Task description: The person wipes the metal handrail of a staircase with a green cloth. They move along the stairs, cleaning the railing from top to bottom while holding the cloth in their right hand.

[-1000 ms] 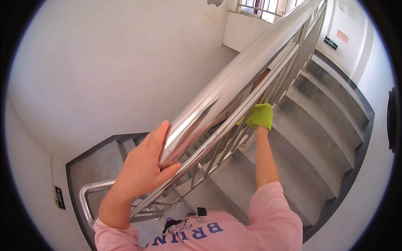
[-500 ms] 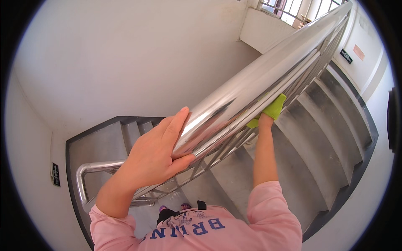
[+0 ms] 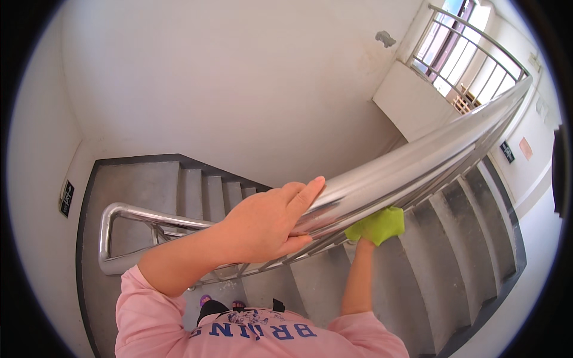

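My left hand [image 3: 262, 221] is wrapped over the shiny metal handrail [image 3: 412, 161], thumb on its near side and fingers across the top. Lower down and to the right, my right hand [image 3: 366, 238] holds a bright green cloth [image 3: 382, 225] against the underside of the railing. The cloth covers most of that hand, so its fingers are hidden. The rail runs from under my left hand up to the upper right.
Grey steps [image 3: 382, 286] climb on my right, and another flight [image 3: 206, 191] lies beyond the rail. At left the rail bends back in a loop [image 3: 110, 238]. A barred window railing [image 3: 465, 53] stands at upper right. White walls [image 3: 227, 83] enclose the stairwell.
The view has shifted, and the rail now appears at a flatter slant. My right hand with the green cloth has come nearer to my left hand, which still grips the rail.
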Action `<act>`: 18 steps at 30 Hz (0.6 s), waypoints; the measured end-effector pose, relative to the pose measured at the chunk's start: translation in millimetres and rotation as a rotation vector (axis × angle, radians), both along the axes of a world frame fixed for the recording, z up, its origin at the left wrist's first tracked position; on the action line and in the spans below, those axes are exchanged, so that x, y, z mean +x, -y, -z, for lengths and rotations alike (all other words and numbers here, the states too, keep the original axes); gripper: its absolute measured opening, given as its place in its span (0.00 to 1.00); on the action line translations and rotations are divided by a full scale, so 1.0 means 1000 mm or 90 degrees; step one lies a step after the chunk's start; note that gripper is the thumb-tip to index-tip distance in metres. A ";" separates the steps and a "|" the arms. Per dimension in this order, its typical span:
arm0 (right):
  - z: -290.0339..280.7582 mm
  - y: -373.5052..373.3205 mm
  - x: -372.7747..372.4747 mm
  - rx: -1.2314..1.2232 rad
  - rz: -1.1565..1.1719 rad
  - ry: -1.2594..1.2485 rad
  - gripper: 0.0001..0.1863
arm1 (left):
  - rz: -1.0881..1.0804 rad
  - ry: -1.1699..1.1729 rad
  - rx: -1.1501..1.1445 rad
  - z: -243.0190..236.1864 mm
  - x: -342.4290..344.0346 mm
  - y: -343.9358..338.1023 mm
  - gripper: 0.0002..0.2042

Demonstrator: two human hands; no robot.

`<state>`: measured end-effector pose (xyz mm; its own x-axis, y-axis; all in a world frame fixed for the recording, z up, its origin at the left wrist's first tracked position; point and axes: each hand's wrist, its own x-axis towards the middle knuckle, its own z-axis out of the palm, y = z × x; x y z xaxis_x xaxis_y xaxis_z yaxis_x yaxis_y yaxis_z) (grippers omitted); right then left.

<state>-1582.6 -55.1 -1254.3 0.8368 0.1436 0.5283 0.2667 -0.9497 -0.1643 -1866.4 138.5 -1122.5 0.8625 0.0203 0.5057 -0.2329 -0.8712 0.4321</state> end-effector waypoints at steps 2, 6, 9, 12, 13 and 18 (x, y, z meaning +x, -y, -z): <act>-0.029 0.000 -0.044 -0.070 -0.054 -0.030 0.27 | 0.012 0.012 0.016 -0.001 0.000 0.003 0.39; -0.049 -0.001 -0.071 0.091 -0.277 0.004 0.29 | 0.005 0.016 0.023 -0.004 0.000 0.005 0.39; -0.062 -0.020 -0.066 0.325 -0.482 0.023 0.29 | -0.001 0.027 0.024 -0.003 -0.001 0.006 0.39; -0.077 -0.033 -0.060 0.443 -0.582 0.003 0.29 | 0.000 -0.017 0.009 -0.008 -0.001 0.005 0.40; -0.080 -0.036 -0.058 0.468 -0.602 -0.011 0.30 | -0.005 -0.026 0.007 -0.009 -0.001 0.006 0.40; -0.096 -0.036 -0.046 0.489 -0.616 -0.021 0.30 | 0.001 -0.005 0.015 -0.010 -0.001 0.009 0.41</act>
<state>-1628.4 -19.2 -1158.3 0.5736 0.3730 0.7292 0.7906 -0.0191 -0.6121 -1867.1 129.2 -1112.4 0.8662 0.0071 0.4997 -0.2312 -0.8808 0.4132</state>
